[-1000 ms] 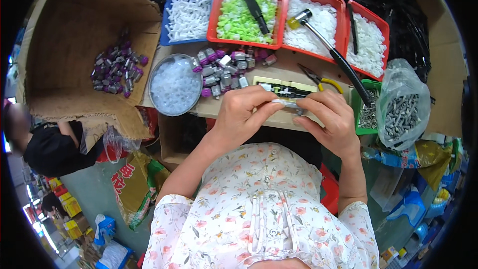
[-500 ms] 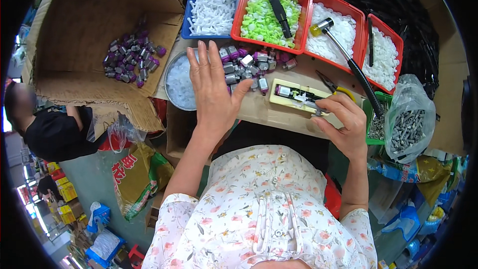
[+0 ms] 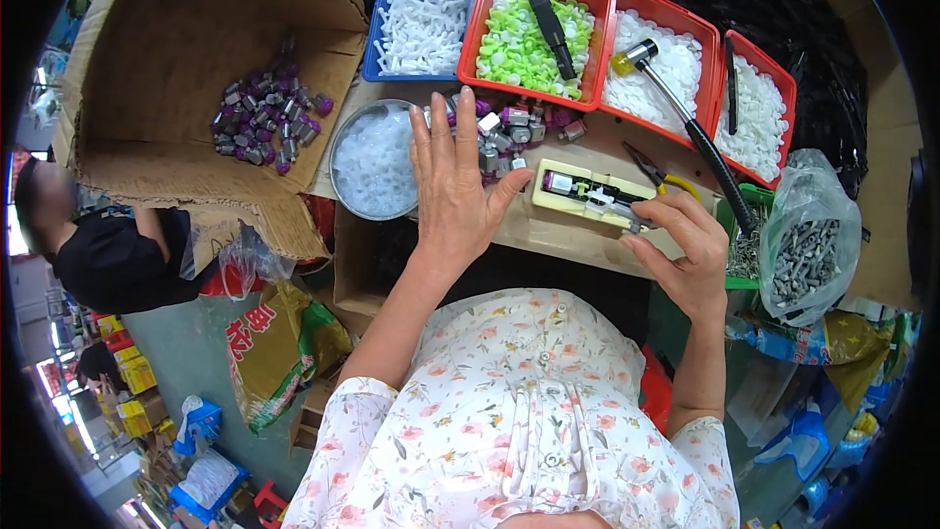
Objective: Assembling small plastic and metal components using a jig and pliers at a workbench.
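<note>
My left hand point(image 3: 452, 181) is open, fingers spread, above small silver and purple motors point(image 3: 514, 122), beside a round metal bowl point(image 3: 338, 186) of translucent pieces. Its thumb tip comes near a cream fixture block point(image 3: 558, 213). One motor point(image 3: 559, 182) sits in that block's slot, with black and white parts beside it. At the block's right end my right hand point(image 3: 690, 250) pinches a small grey part point(image 3: 634, 222) between thumb and index finger. Its exact kind is too small to tell.
Behind are a blue tray point(image 3: 370, 64) of white pins and red trays point(image 3: 534, 90) of green and white parts. A hammer point(image 3: 681, 110) lies across them. Pliers point(image 3: 676, 181) rest near my right hand, by a bag point(image 3: 808, 255) of screws. A carton point(image 3: 157, 127) with motors stands left.
My left hand has shifted right, off the bowl's edge and toward the fixture block. My right hand keeps its pinch at the block's right end. The whole view has shifted slightly.
</note>
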Available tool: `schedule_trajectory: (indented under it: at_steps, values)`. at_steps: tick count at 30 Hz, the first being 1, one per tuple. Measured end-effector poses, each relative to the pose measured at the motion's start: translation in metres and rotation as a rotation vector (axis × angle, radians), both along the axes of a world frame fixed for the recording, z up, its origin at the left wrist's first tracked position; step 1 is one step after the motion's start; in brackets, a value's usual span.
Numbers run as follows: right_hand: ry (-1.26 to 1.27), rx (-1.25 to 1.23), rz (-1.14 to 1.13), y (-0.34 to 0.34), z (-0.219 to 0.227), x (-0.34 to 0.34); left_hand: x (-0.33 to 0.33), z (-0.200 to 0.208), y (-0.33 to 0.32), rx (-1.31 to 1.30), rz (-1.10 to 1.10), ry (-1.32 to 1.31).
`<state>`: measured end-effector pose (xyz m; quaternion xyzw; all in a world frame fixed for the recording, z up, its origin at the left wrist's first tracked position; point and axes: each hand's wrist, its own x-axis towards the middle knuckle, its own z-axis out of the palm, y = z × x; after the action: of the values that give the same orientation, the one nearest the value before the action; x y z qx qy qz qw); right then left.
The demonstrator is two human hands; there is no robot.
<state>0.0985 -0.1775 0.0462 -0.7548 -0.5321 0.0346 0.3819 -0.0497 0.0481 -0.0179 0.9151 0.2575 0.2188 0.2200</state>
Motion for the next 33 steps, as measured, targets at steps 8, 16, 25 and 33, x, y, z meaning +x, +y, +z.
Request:
schedule_trajectory:
  at_steps: [8, 16, 25, 33]
  values:
    - [0.009, 0.017, -0.015, 0.002, -0.001, -0.002, 0.014, 0.001, 0.002, 0.070, -0.162, -0.052]
    - [-0.038, -0.010, -0.009, -0.002, 0.001, -0.002, 0.021, 0.003, 0.006, 0.060, -0.194, -0.055]
    - [0.126, -0.001, -0.050, 0.002, 0.000, -0.002, 0.011, 0.030, -0.018, -0.042, -0.369, -0.423]
    - [0.359, 0.050, 0.025, 0.005, 0.000, 0.002, 0.020, 0.033, -0.034, 0.026, -0.647, -0.457]
